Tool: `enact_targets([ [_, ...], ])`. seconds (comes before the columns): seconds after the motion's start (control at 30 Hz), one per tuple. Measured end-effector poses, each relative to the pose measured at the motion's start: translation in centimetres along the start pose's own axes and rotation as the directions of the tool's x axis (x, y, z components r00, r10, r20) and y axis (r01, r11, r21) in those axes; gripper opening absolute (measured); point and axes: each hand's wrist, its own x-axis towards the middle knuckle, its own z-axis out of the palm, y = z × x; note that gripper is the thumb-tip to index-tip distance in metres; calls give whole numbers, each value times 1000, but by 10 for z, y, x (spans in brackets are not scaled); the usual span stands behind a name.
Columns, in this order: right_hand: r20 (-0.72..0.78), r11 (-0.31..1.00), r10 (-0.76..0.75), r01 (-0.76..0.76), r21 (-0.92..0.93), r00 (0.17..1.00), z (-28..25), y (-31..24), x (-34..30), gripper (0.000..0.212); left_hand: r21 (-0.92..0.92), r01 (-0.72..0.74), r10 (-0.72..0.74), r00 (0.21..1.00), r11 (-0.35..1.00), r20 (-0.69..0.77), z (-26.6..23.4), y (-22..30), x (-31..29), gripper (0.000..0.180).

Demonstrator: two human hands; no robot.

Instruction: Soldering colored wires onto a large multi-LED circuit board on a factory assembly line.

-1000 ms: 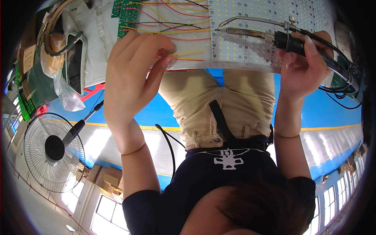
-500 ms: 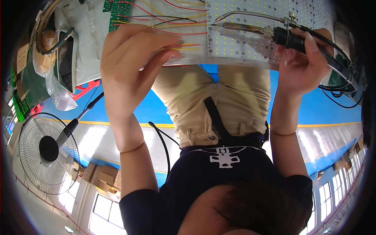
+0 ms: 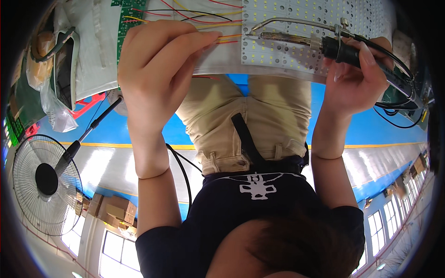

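My left hand [image 3: 162,65] is closed in a pinch on thin red and yellow wires [image 3: 227,39], whose ends reach the left edge of a white LED board [image 3: 278,55]. Wrapped in my right hand [image 3: 354,76] is a soldering iron [image 3: 340,50] with a black handle. A bent metal solder feed tube [image 3: 296,21] is clamped along it. The tips of iron and tube point left, close to the wire end at the board's edge. More red, yellow and black wires [image 3: 208,13] lie beyond my left hand, beside green circuit boards [image 3: 124,25].
A black cable [image 3: 403,65] curves off the iron at the right. On the left are a dark-screened device [image 3: 65,69], a clear plastic bag [image 3: 58,109] and a standing fan [image 3: 46,178]. Cardboard boxes [image 3: 118,208] stand farther off.
The fingers of my left hand have closed together on the wires, bringing their ends up to the board's edge. My right hand still holds the iron, its tip now near the wire end.
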Motion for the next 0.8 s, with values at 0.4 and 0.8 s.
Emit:
enact_targets([
  [0.4,207,999,-43,36,35,977,-18,5,4,12,-53,-54,59,994,997,91,-5,1,6,25],
  [0.8,225,943,-222,267,-199,949,-30,17,2,13,-90,-24,32,995,996,91,-3,0,3,26],
])
